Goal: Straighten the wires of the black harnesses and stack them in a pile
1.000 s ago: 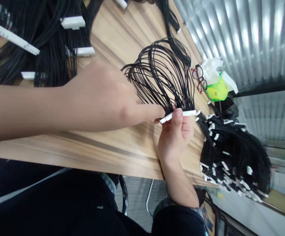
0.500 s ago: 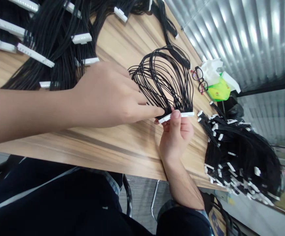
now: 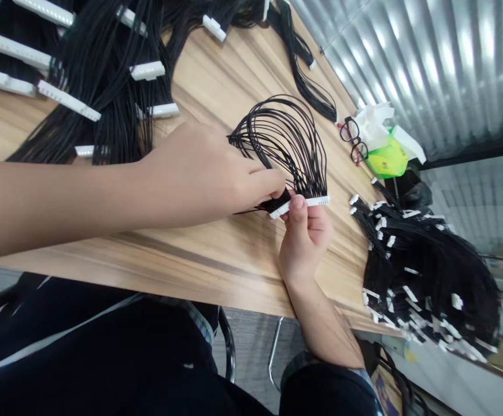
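1. At the near edge of the wooden table, dark clothing is seen.
2. The white strip is gripped by the right hand, with the thumb pressed on top and the fingers curled below. It is held over the table, slightly tilted.
3. The black wires joined to the strip are spread in an open loop beyond it. They are touched near the strip's left end by the bent fingers of the left hand; whether they are pinched cannot be told, as the thumb is hidden.
4. To the left, a heap of wires with white ends is laid on the table; to the right, a larger bundle is placed.
5. Farther off, glasses are set beside a white bag and a green packet, below a ridged metal wall.
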`<action>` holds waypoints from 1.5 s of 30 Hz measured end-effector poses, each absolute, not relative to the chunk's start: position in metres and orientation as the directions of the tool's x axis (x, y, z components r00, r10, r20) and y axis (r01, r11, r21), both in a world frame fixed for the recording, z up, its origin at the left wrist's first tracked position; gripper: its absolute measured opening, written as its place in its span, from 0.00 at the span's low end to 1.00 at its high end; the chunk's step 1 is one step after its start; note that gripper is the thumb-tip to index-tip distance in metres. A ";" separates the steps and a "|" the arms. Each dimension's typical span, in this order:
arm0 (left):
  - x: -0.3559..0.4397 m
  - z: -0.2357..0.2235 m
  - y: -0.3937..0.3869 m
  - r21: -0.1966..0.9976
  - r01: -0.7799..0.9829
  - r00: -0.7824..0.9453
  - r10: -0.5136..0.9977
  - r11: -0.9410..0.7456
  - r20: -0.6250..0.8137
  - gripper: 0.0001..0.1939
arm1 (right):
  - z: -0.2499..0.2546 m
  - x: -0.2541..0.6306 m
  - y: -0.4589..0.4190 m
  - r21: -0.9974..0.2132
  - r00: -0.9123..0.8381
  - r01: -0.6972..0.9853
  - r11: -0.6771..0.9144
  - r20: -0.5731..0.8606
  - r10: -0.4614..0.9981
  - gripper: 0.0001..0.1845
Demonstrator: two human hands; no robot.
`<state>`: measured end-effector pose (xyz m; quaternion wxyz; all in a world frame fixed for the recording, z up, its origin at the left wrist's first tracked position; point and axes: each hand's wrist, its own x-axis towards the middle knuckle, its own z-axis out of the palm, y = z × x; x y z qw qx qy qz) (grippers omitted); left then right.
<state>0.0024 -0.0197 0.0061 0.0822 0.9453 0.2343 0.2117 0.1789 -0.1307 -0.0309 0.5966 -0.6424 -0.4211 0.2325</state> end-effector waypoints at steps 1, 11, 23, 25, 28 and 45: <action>0.003 0.007 -0.020 0.182 0.417 0.829 0.455 -0.891 0.327 0.22 | -0.031 0.179 -0.131 -0.957 0.535 0.285 0.053 0.205 0.819 0.20; 0.010 0.017 -0.024 0.034 0.346 0.921 0.347 -0.937 0.177 0.15 | -0.032 0.180 -0.134 -0.920 0.483 0.389 0.052 0.252 0.838 0.19; -0.008 0.005 -0.031 0.006 -0.123 0.798 -0.095 -0.992 0.595 0.20 | -0.031 0.187 -0.126 -0.971 0.534 0.230 0.058 0.176 0.827 0.20; -0.011 0.002 -0.037 0.031 -0.288 0.800 -0.223 -0.957 0.557 0.16 | -0.031 0.187 -0.124 -0.976 0.541 0.199 0.086 0.183 0.821 0.20; -0.008 -0.006 -0.042 0.048 -0.363 0.771 -0.271 -0.931 0.576 0.15 | -0.030 0.186 -0.124 -0.981 0.536 0.167 0.095 0.171 0.827 0.19; -0.005 0.008 -0.017 0.109 0.357 0.706 0.345 -0.928 0.618 0.27 | -0.029 0.182 -0.136 -0.906 0.397 0.410 0.109 0.284 0.873 0.18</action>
